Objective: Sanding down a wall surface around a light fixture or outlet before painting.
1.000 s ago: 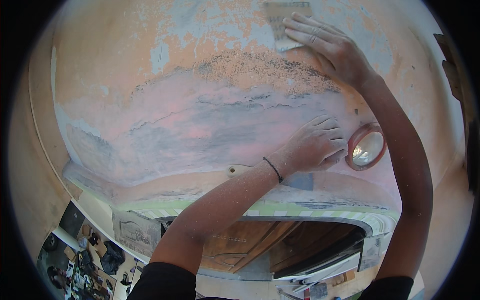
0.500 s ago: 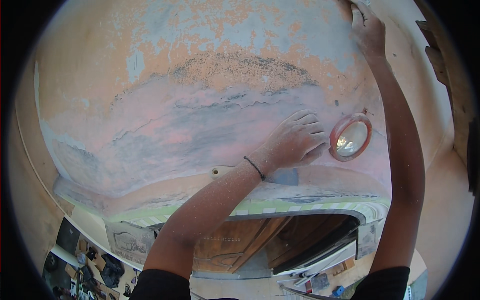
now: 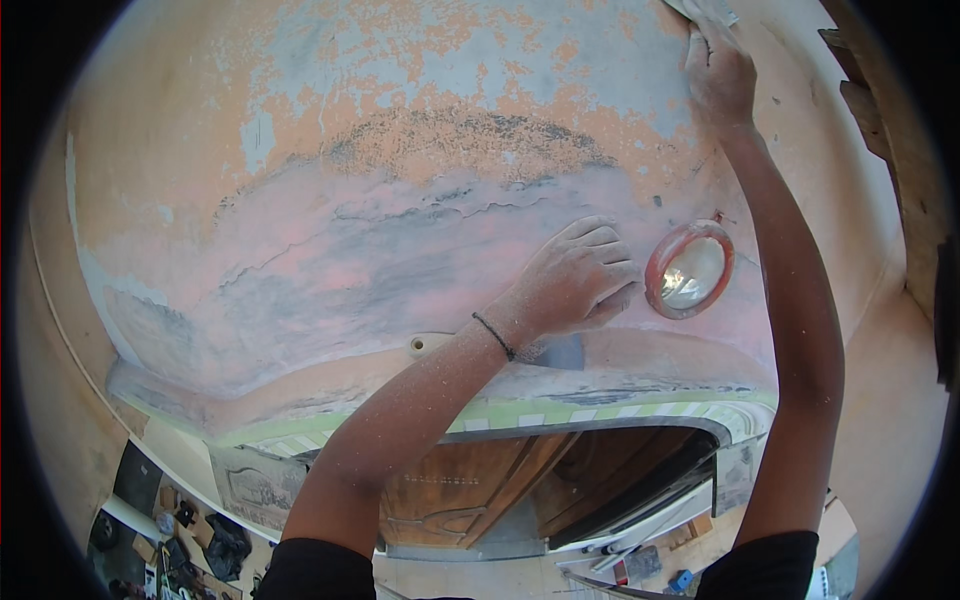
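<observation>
One round lamp with a reddish rim sits on one broad curved panel, whose surface shows patches of peach, grey and pink. Two bare hands, both dusted pale, are at this panel.

The left hand lies just left of the lamp, back upward, its four fingers pressed together and slightly bent over the panel; its palm is hidden. One dark wristband circles that wrist, lower and farther left of the lamp.

The right hand is well above the lamp, at one thin pale sheet. The sheet is partly behind the fingers and cut by the upper edge of the view, so whether they pinch it or lie flat on it cannot be told.

Left of the lamp and a little lower is one cream fitting with one dark hole. One pale green band runs below the lamp, with brown wooden panelling lower still. Far below and left of the lamp lies one black bag.
</observation>
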`<action>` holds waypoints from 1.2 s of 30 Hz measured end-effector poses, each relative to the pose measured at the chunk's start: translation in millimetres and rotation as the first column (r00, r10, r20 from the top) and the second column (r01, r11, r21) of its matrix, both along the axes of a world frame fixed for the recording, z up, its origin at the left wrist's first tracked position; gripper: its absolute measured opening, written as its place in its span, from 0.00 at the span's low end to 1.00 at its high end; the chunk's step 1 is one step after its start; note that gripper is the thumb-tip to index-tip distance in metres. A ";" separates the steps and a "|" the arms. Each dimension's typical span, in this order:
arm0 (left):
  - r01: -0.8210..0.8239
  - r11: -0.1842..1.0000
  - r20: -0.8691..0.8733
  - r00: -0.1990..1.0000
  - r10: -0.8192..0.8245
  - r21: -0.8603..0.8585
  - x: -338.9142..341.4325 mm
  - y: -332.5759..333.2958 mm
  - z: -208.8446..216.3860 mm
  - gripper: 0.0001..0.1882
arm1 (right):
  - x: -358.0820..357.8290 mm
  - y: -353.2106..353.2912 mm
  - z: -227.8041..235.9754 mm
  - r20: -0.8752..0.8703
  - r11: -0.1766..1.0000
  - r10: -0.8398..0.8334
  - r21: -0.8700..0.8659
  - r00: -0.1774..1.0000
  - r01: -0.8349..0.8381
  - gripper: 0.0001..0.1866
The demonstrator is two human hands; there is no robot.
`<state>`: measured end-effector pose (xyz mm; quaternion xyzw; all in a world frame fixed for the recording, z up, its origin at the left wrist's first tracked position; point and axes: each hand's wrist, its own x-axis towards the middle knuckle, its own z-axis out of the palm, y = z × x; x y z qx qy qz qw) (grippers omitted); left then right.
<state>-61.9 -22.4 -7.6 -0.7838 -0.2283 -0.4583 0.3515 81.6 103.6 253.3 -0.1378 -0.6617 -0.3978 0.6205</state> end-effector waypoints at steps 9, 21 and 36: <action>-0.077 0.996 -0.038 0.996 0.075 -0.044 -1.0 -5.0 2.1 0.07 | 21.9 -24.8 -42.9 0.520 0.961 0.085 0.182 0.850 -0.207 0.21; -0.205 0.966 -0.052 0.979 0.199 -0.157 -10.7 -13.8 1.2 0.06 | 11.6 -39.3 -97.7 0.744 0.939 0.029 0.209 0.668 -0.274 0.22; -0.063 0.996 -0.020 0.998 0.062 -0.062 2.3 -4.2 0.0 0.06 | 78.9 2.6 -43.6 0.318 0.987 0.080 0.105 0.945 -0.119 0.19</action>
